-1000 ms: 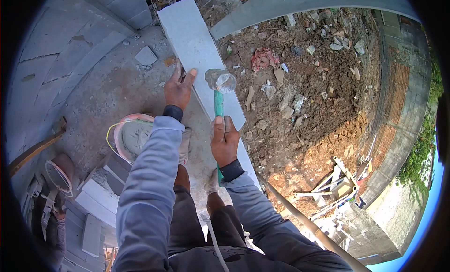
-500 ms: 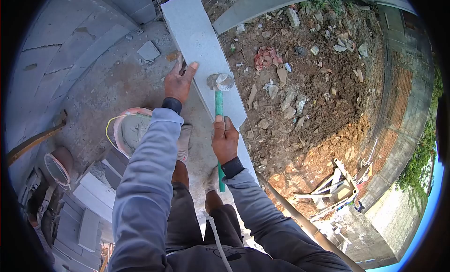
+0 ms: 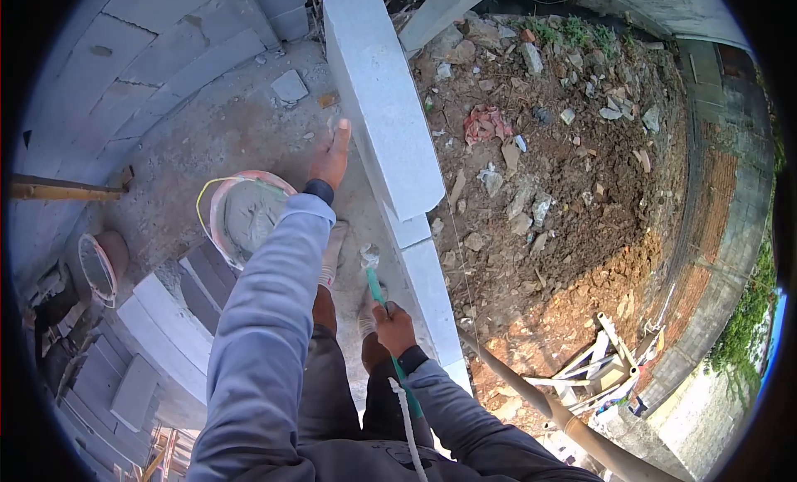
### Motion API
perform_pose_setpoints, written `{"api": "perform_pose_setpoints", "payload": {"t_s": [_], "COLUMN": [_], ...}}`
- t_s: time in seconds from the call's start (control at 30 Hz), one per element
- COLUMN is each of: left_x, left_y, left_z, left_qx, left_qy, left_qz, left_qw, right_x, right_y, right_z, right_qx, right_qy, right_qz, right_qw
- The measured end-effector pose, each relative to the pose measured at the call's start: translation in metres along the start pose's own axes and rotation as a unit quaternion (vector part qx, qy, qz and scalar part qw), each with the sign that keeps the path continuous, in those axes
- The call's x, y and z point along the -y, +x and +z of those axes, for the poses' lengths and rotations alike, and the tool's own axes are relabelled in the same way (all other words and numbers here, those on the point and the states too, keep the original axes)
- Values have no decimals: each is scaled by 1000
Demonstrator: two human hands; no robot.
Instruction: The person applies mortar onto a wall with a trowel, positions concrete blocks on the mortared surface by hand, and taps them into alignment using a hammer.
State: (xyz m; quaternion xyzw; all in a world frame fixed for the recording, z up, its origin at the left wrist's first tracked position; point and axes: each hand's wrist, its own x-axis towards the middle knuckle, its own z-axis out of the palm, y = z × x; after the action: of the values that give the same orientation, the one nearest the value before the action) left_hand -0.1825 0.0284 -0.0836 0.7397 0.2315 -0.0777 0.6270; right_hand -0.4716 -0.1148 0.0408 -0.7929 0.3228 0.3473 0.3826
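Observation:
A long pale grey concrete block [image 3: 386,100] lies lengthwise on a low course of similar blocks [image 3: 432,291]. My left hand [image 3: 330,156] is open beside its left face, thumb pointing up. Whether it touches the block I cannot tell. In my right hand [image 3: 394,328] is a mallet [image 3: 375,284] with a green handle, its fingers wrapped round the grip. The mallet's head is low, over the floor near my feet and left of the low wall.
A bucket of wet grey mortar [image 3: 249,220] stands left of my legs, with another bucket [image 3: 101,266] farther left. Stacked blocks [image 3: 166,324] sit at lower left. Rubble-strewn soil [image 3: 548,175] lies right of the wall; a pole [image 3: 564,415] slants at lower right.
The mallet has come down off the block's top toward my feet with my right hand. My left hand has moved off the block's edge. The view has shifted slightly.

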Motion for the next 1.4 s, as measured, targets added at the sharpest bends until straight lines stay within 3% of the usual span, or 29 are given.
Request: {"api": "perform_pose_setpoints", "payload": {"t_s": [0.07, 0.13, 0.17, 0.23, 0.27, 0.33, 0.4, 0.47, 0.57, 0.6, 0.73, 0.83, 0.93, 1.03, 1.13, 1.23, 1.3, 1.4], "left_x": [30, 97, 124, 131, 141, 230, 205, 154, 200, 192, 232, 268, 233, 204, 254, 222, 217, 214], "left_y": [-54, -115, -147, -226, -263, -332, -388, -418, -460, -463, -485, -482, -441, -420, -438, -417, -406, -395], "left_z": [-17, -31, -47, -58, -55, -64, -55, -52, -48, -56, -64, -66, -72, -92, -91, -112, -123, -139], "left_qx": [44, 17, 91, 31, -42, -10, -37, -19, 3, 36, -5, -23, -25, -15, -33, -5, -21, -20], "left_qy": [-61, -14, 2, 86, -76, 38, -14, -112, -113, -163, -162, -98, -170, -166, -137, -134, -192, -236], "left_qz": [-89, -119, -108, -225, -304, -292, -319, -416, -370, -403, -411, -406, -312, -309, -364, -350, -344, -351], "left_qw": [993, 993, 990, 970, 949, 956, 947, 902, 922, 900, 897, 908, 934, 936, 921, 927, 919, 906], "right_x": [-41, -75, -87, -104, -111, -124, -130, -133, -113, -117, -110, -123, -166, -147, -85, 0, 34, 65], "right_y": [8, 12, 10, 9, 10, 7, 13, 27, 50, 62, 106, 138, 167, 150, 119, 93, 94, 106], "right_z": [15, 24, 25, 22, 21, 18, 20, 28, 44, 56, 110, 161, 197, 202, 203, 223, 252, 278], "right_qx": [43, 82, 101, 138, 142, 157, 149, 139, 93, 66, -25, -100, -109, -37, -58, -17, 18, 55], "right_qy": [-66, -117, -139, -171, -189, -225, -268, -293, -300, -291, -285, -249, -356, -302, -102, -124, -246, -342], "right_qz": [32, 72, 89, 108, 97, 81, 44, 26, 7, -22, -83, -127, -303, -215, -256, -256, -290, -202], "right_qw": [996, 987, 981, 970, 967, 958, 951, 946, 949, 954, 955, 955, 877, 928, 960, 959, 925, 916]}}
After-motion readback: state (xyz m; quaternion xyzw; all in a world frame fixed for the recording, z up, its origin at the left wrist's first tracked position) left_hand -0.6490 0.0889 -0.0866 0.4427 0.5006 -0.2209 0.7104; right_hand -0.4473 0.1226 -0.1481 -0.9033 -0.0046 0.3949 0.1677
